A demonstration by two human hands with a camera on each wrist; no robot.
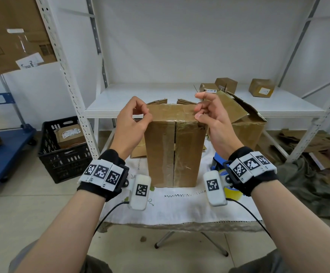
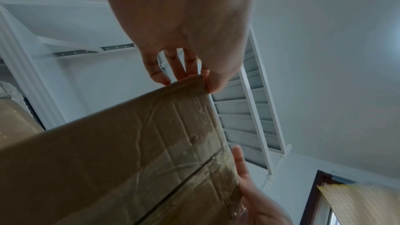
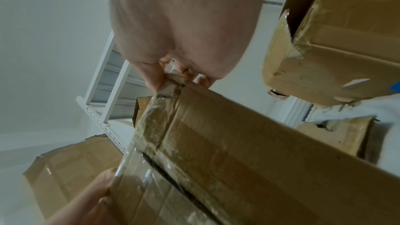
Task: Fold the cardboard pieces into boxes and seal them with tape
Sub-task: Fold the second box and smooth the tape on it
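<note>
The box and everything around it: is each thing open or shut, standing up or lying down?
Box: upright on the table, front seam taped.
Left hand: pinching the box's top left corner.
Right hand: pinching its top right corner.
Big box behind: flaps open.
Black crate: holds a parcel.

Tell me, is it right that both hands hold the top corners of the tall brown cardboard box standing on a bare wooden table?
Not quite: the table wears a white lace-edged cloth, as the head view shows. Both hands, left hand and right hand, do hold the tall brown cardboard box at its top corners.

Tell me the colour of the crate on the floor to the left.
Black. The crate shows best in the head view, left of the table.
</note>
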